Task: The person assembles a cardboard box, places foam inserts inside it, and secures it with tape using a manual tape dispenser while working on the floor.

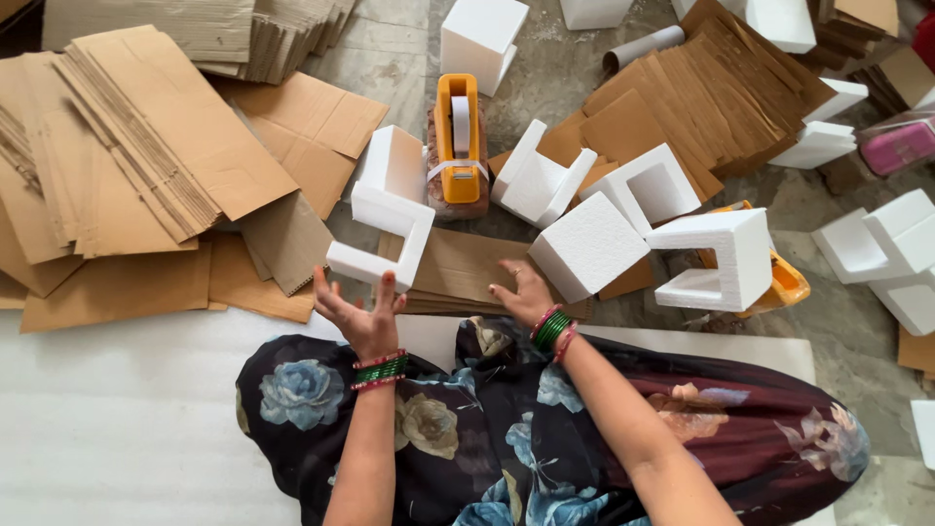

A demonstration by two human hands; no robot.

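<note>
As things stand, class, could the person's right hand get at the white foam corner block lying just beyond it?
Probably yes. The right hand, open and empty, rests on flat brown cardboard right beside the white foam corner block, and nothing lies between them.

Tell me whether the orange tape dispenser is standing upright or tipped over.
Upright. The orange tape dispenser stands on its base on the floor, tape roll showing on top, beyond both hands and untouched.

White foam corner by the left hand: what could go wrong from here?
The left hand only touches the foam corner piece with its fingertips, palm open, so the piece may tip or slip. The tape dispenser stands close beside it and could be knocked. The right hand rests on the flat cardboard, which might slide.
</note>
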